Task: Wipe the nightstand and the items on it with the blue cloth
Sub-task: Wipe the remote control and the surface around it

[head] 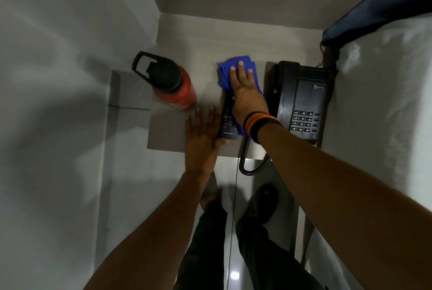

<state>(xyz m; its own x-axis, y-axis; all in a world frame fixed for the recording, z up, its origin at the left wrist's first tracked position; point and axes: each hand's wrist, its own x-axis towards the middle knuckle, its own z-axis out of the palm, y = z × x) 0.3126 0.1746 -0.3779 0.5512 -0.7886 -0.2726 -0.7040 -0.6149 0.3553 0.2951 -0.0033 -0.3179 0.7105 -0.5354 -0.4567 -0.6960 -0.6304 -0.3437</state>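
The right hand [245,93] presses the cloth [236,65] flat, fingers extended, onto the remote's [228,121] far end. The remote's long axis runs near-to-far on the surface [168,130]. The left hand [203,135], fingers released, braces its near end.

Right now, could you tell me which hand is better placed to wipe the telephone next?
The right hand, probably. It already presses the blue cloth flat over the remote, directly beside the telephone. The left hand lies open against the remote's near end, clothless.
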